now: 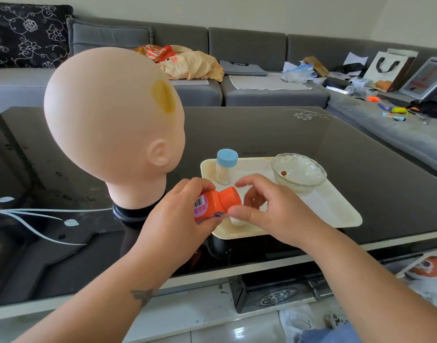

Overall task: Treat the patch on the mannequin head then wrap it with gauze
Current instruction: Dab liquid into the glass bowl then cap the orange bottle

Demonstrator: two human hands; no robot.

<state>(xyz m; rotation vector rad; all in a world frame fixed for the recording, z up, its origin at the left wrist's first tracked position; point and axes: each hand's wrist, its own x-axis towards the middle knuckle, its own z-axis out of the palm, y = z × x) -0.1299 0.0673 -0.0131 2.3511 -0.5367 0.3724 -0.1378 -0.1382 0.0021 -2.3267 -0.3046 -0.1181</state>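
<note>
1 mannequin head (108, 115), 1 bowl (299, 173), 1 tray (336, 211)

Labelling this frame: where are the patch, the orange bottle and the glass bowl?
patch (163, 95), head view, its middle
orange bottle (213, 203), head view, its neck
glass bowl (311, 178), head view, its right wall

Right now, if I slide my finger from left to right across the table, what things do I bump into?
Mannequin head → orange bottle held by the left hand → right hand at its cap → glass bowl on the tray.
</note>
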